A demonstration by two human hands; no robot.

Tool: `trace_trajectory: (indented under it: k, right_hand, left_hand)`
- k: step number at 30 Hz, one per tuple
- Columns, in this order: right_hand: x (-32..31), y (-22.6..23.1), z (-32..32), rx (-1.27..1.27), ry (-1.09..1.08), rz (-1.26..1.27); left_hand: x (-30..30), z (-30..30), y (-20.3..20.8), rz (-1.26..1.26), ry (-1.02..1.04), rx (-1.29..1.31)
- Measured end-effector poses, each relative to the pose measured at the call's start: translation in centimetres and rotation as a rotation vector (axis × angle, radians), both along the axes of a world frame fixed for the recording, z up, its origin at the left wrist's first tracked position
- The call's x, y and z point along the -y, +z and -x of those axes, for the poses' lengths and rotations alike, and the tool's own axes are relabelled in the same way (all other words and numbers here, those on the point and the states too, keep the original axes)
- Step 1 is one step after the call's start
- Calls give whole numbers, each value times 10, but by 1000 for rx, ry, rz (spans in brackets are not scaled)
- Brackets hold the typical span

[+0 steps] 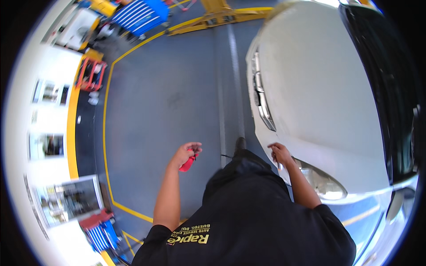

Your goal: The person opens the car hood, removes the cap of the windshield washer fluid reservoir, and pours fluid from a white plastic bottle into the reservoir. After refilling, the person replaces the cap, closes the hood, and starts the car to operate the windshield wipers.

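My left hand (187, 152) is out in front of me over the floor, its fingers curled around a small red object (188, 164) with a dark part near the fingers. Blur keeps me from telling its kind. Close to the front corner of a white car (317, 84), my right hand (280, 154) is partly closed, with the index finger reaching toward the bumper. A small silvery piece (280, 166) shows below its palm, too little of it to name. The car's headlight (321, 179) lies beside my right forearm, and the chrome grille (262, 99) is farther ahead.
Grey workshop floor (168, 102) spreads ahead and left, bordered by a yellow line (105, 119). A yellow lift base (217, 20) and a blue tool cabinet (140, 17) stand at the far end. Along the left wall are a red cart (91, 74) and another blue cabinet (102, 235).
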State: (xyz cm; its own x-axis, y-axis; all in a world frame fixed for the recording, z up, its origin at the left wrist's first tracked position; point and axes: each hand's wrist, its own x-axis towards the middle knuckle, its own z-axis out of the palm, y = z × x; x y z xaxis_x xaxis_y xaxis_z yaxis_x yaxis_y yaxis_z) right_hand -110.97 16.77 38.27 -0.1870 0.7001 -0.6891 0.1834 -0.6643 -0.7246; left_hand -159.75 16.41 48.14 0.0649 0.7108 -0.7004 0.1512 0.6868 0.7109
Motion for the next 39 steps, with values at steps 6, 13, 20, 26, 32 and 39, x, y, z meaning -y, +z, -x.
trace_trajectory:
  k: [6, 13, 20, 26, 32, 39]
  right_hand:
    - [-58, 52, 41, -68, -227, 46]
    - [-126, 8, 81, -326, -805, 187]
    - [-247, -62, 153, -775, -1823, 82]
    - [-259, -66, 173, -800, -2083, -90]
    - [-292, -92, 179, -870, -1941, -161]
    - [-344, -109, 177, -1107, -1737, -407]
  left_hand:
    - [-233, -74, -22, -29, -384, -33]
    - [-453, -209, -107, -32, -720, 6]
    - [-570, -288, -149, 506, -563, 157]
    - [-582, -294, -149, 618, -770, 15]
    - [-583, -299, -142, 606, -760, -37]
    - [-590, -301, -130, 565, -800, -94]
